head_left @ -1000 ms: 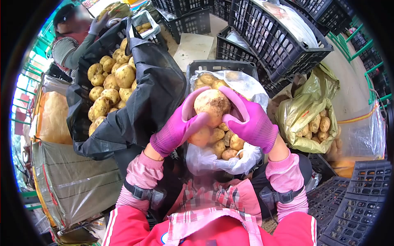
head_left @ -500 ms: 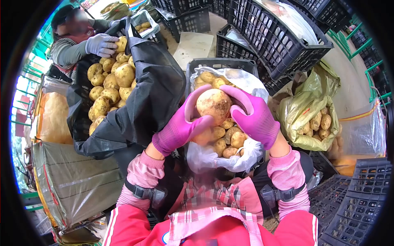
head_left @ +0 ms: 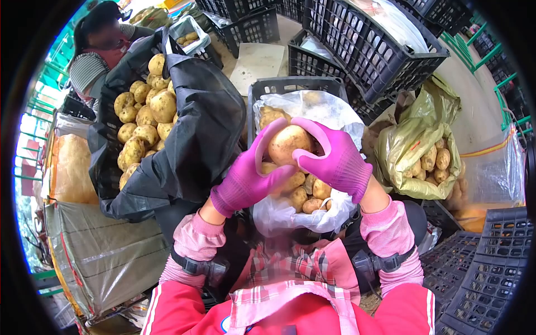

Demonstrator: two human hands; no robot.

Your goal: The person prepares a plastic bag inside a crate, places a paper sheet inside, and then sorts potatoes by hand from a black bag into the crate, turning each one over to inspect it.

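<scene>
A large round potato is held between my two hands, in front of my chest. My left hand, in a pink-purple glove, curls round its left side. On its right side the fingers of my right hand, gloved alike, press against it. Below lies a black crate lined with a white plastic bag, which holds more potatoes. To the left, a crate with a black cloth liner is heaped with large potatoes.
A person is at the upper left beyond the heaped crate. Black crates are stacked at the upper right. A yellow-green bag of potatoes stands at right, with empty black crates below it. A flat board lies on the floor.
The potato in my hands has turned, and my right hand has shifted left over it. The other person's gloved hand has left the heaped potatoes. The view has moved slightly.
</scene>
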